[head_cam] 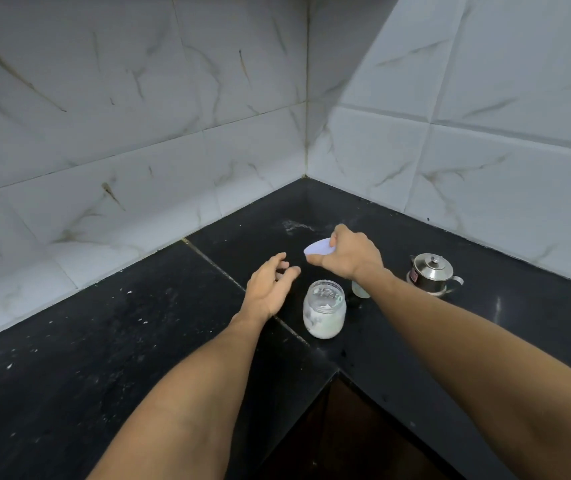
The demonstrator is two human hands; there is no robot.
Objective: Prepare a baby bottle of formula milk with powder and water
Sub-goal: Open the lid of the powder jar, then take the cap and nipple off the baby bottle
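Note:
A clear glass jar [324,311] of white powder stands open on the black counter [138,341], near its inner corner. My right hand [350,256] hovers above and behind the jar and grips a white lid [318,250] by its edge, tilted. My left hand [270,284] floats just left of the jar, fingers relaxed and spread, holding nothing. A small pale bottle-like object [360,289] peeks out from under my right wrist, mostly hidden.
A small steel kettle [433,273] with a lid and spout stands to the right on the counter. White marble-patterned tiled walls [208,133] meet in a corner behind. White powder specks dot the counter. The counter's front edge drops off near the bottom centre.

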